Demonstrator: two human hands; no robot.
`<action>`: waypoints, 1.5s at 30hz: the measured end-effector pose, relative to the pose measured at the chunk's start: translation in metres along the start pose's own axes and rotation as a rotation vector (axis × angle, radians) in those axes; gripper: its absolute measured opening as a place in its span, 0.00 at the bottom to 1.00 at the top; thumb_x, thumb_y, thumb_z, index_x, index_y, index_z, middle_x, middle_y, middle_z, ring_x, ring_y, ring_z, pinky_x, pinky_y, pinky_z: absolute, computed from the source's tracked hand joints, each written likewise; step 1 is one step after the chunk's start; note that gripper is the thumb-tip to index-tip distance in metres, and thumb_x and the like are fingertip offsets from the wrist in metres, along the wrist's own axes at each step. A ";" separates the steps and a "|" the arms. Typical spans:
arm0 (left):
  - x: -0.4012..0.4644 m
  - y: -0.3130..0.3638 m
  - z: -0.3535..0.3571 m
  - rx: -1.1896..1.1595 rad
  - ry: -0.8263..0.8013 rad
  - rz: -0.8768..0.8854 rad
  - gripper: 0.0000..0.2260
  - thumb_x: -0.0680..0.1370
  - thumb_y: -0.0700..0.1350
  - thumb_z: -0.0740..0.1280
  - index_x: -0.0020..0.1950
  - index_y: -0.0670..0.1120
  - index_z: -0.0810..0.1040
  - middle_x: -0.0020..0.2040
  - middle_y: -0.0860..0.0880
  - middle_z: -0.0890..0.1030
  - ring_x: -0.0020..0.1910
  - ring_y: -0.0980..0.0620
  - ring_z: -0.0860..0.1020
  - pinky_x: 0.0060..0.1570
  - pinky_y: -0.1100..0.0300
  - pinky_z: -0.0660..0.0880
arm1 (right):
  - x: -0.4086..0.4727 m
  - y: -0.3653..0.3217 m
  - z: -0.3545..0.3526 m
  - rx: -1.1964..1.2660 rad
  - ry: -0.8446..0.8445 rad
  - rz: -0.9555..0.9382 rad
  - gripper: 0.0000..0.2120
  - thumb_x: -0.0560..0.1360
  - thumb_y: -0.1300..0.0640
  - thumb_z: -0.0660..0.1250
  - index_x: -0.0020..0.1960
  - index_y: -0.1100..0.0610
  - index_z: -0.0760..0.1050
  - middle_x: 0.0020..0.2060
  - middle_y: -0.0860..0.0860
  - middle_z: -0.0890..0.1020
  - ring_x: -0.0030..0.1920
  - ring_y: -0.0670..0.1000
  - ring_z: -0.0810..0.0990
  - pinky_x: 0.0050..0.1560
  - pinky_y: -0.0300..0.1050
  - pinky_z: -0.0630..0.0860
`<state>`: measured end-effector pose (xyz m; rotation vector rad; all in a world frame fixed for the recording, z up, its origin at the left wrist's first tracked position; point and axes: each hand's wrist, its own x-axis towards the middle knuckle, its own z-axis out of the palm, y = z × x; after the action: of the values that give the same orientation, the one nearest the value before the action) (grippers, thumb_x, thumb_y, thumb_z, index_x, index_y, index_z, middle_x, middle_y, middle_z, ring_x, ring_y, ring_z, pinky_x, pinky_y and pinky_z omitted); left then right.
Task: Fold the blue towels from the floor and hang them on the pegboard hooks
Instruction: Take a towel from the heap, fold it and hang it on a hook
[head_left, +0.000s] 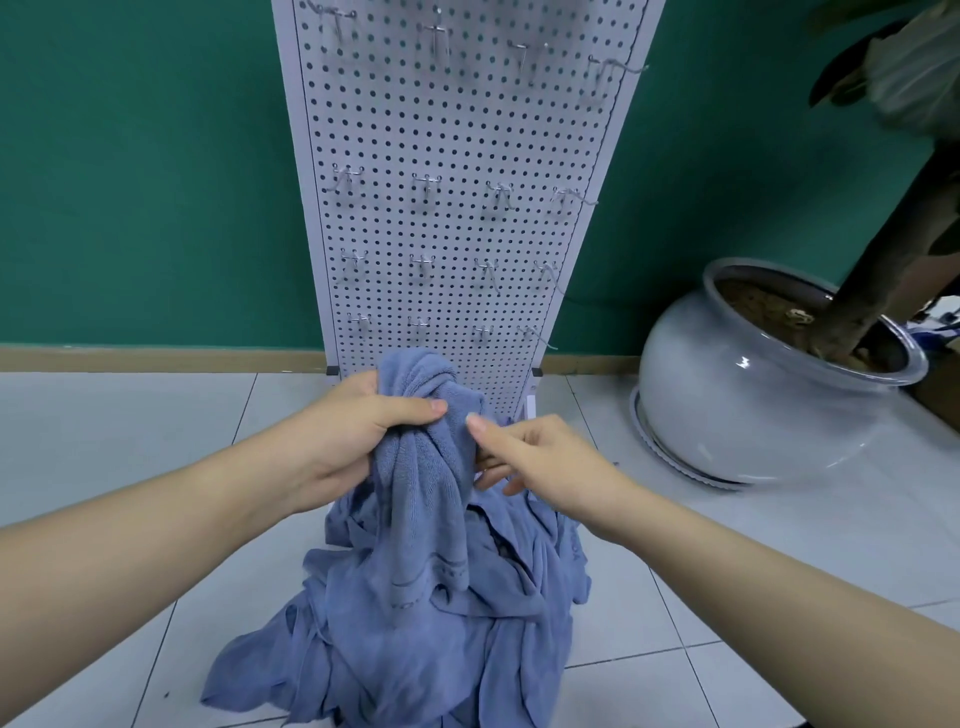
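From the head view, the left hand (358, 431) holds a bunched blue towel (421, 467) up off the pile of blue towels (415, 639) on the tiled floor (104, 426), thumb clamped across the gathered cloth, likely to separate one towel from the rest. The right hand (524, 457) meets the same towel from the other side; its thumb touches the fabric and its fingers curl toward the hanging edge, apparently hunting for a corner. Whether they truly pinch cloth cannot be told. The white pegboard (457, 130) stands just behind, its metal hooks (426, 184) all bare.
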<state>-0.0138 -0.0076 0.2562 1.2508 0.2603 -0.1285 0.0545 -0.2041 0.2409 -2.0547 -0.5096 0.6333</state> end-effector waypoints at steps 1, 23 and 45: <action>0.000 0.000 0.000 0.003 0.002 0.002 0.11 0.80 0.33 0.66 0.62 0.34 0.79 0.57 0.36 0.84 0.55 0.40 0.85 0.52 0.53 0.83 | 0.000 0.002 0.001 -0.015 0.008 -0.025 0.26 0.81 0.37 0.64 0.49 0.59 0.86 0.46 0.50 0.89 0.47 0.47 0.87 0.53 0.46 0.82; 0.017 0.000 -0.021 0.088 0.310 0.020 0.07 0.81 0.39 0.69 0.57 0.44 0.83 0.50 0.48 0.88 0.46 0.55 0.86 0.46 0.60 0.78 | 0.018 0.001 -0.038 0.268 0.350 -0.117 0.18 0.85 0.52 0.64 0.53 0.66 0.84 0.45 0.54 0.86 0.44 0.46 0.82 0.45 0.42 0.75; 0.033 0.027 -0.072 -0.042 0.392 0.042 0.07 0.79 0.40 0.71 0.55 0.40 0.83 0.47 0.48 0.87 0.42 0.53 0.86 0.48 0.57 0.80 | 0.024 -0.002 -0.103 0.411 0.499 -0.134 0.16 0.86 0.52 0.62 0.45 0.58 0.82 0.34 0.49 0.80 0.34 0.46 0.76 0.36 0.36 0.75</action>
<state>0.0156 0.0704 0.2520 1.2323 0.5712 0.1603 0.1355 -0.2554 0.2847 -1.6846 -0.1988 0.1153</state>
